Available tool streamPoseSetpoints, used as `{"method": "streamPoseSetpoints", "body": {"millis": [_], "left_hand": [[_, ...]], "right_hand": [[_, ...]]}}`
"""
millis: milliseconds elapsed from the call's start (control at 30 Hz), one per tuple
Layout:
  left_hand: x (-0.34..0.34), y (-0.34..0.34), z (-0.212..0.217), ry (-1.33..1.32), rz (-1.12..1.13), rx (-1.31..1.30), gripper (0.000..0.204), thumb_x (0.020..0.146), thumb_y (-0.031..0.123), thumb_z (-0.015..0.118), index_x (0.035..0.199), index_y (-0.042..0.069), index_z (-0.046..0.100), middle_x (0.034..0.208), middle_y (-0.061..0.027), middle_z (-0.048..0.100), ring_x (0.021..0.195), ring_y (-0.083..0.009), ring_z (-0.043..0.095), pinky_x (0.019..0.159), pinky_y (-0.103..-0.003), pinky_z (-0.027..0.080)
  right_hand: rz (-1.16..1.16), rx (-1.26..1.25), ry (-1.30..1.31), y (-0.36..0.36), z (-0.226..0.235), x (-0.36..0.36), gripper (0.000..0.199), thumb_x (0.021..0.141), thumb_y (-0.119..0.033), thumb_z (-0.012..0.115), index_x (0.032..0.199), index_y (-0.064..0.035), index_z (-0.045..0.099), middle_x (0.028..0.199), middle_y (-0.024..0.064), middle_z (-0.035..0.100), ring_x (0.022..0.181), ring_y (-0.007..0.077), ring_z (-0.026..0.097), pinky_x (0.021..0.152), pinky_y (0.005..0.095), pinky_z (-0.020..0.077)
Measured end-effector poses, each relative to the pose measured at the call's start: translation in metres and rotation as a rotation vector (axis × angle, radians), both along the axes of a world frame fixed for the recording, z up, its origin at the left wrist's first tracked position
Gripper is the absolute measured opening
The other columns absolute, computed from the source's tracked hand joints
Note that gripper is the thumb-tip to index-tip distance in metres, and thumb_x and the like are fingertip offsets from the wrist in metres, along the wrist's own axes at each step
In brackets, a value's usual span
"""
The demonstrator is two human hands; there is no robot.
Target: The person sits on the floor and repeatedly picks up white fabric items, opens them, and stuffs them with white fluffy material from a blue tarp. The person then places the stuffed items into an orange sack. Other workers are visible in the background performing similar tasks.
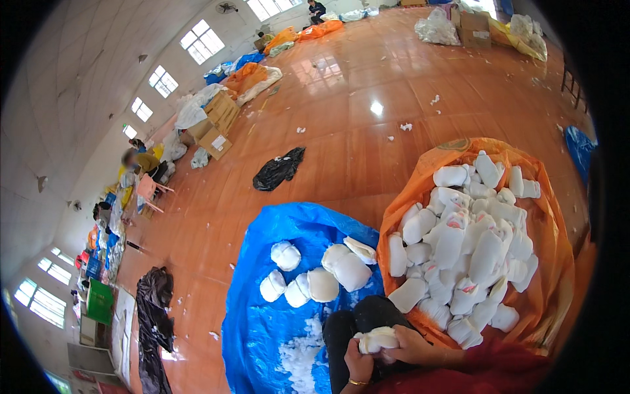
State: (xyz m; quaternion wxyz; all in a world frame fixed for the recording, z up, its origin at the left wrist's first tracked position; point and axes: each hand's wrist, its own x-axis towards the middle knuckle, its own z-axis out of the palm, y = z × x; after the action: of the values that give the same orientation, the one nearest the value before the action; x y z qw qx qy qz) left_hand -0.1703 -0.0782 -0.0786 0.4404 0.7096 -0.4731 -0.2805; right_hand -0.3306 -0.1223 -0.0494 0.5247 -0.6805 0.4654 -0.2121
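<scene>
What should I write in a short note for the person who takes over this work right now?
Left hand: grips the lower end of a white fabric piece in the lap.
Right hand: fingers closed over the same piece from the right side.
Things: an orange bag on the right, full of white pieces. A blue sheet in front holds about six rounded white pieces and a heap of loose white fluff.
Done: those few pieces lie on the sheet.
Left: the piece in hand, and the many in the bag, which look flatter.
</scene>
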Motion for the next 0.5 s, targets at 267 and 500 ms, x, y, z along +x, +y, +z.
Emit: {"method": "streamPoseSetpoints", "body": {"millis": [267, 500], "left_hand": [[0.017, 0.012, -0.010, -0.003, -0.150, 0.053, 0.031, 0.076, 0.008, 0.067, 0.102, 0.003, 0.051, 0.088, -0.0160, 0.062, 0.081, -0.0272, 0.064, 0.072, -0.033, 0.050], [0.039, 0.019, 0.042, 0.789, -0.265, 0.349, 0.025, 0.081, 0.007, 0.059, 0.104, 0.000, 0.053, 0.102, -0.0148, 0.058, 0.097, -0.0243, 0.057, 0.085, -0.031, 0.045]], "right_hand": [[0.133, -0.427, 0.158, -0.006, 0.033, 0.009, 0.025, 0.072, -0.020, 0.068, 0.088, -0.0040, 0.058, 0.085, 0.0135, 0.062, 0.080, 0.0324, 0.062, 0.066, 0.0399, 0.0517], [0.301, -0.571, 0.115, -0.005, 0.031, -0.001, 0.017, 0.071, -0.018, 0.066, 0.082, -0.0080, 0.059, 0.083, 0.0109, 0.061, 0.083, 0.0316, 0.061, 0.067, 0.0398, 0.0524]]}}
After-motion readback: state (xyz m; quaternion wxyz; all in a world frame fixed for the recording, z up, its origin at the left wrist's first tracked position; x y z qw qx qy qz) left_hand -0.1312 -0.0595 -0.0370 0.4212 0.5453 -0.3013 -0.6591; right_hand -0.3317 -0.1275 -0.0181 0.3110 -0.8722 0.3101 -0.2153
